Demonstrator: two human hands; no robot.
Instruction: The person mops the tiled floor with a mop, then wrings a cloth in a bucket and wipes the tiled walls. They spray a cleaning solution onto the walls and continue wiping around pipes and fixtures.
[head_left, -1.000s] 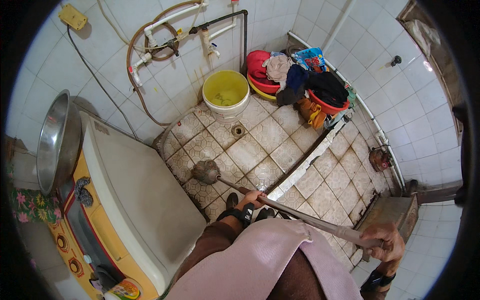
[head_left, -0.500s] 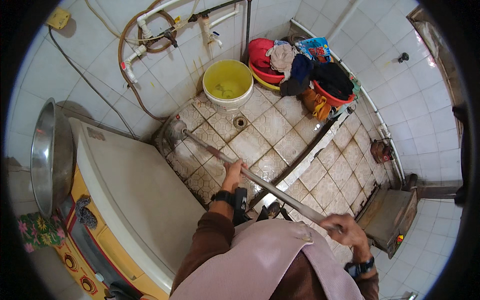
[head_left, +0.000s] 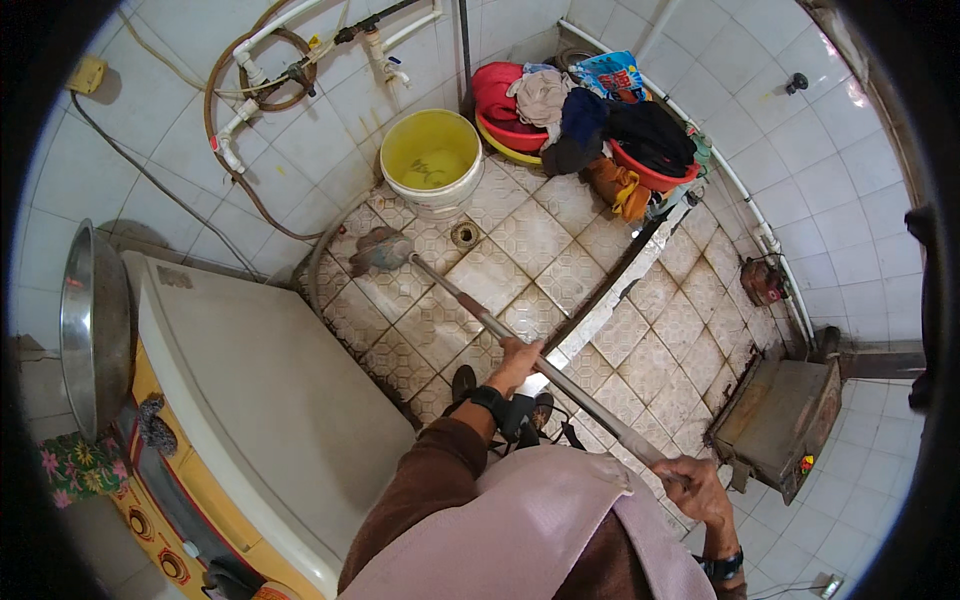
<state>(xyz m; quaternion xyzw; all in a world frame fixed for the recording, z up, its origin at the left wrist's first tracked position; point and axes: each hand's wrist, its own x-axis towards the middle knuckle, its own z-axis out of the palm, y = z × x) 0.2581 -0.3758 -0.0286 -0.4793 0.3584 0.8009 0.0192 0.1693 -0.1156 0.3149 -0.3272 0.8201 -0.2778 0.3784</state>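
Note:
A long-handled mop (head_left: 492,322) slants across the patterned tile floor, its grey-brown head (head_left: 381,250) resting on the tiles near the drain (head_left: 465,234). Midway along the pole my left hand (head_left: 516,366) is wrapped round it. My right hand (head_left: 697,488) grips the top end of the pole, low on the right by my pink apron (head_left: 550,520). Just behind the mop head stands a white bucket with a yellow inside (head_left: 432,165).
Beyond the drain, red basins (head_left: 655,178) overflow with clothes (head_left: 580,130). A low white-topped ledge (head_left: 600,325) crosses the floor. To the left stand a yellow-sided washing machine (head_left: 270,370) and a metal basin (head_left: 95,330). A metal box (head_left: 770,410) sits at the right.
The mop head has slid right, toward the drain, and looks more spread out. My left hand has moved right and a little down with the pole; my right hand has dropped slightly. The view has shifted.

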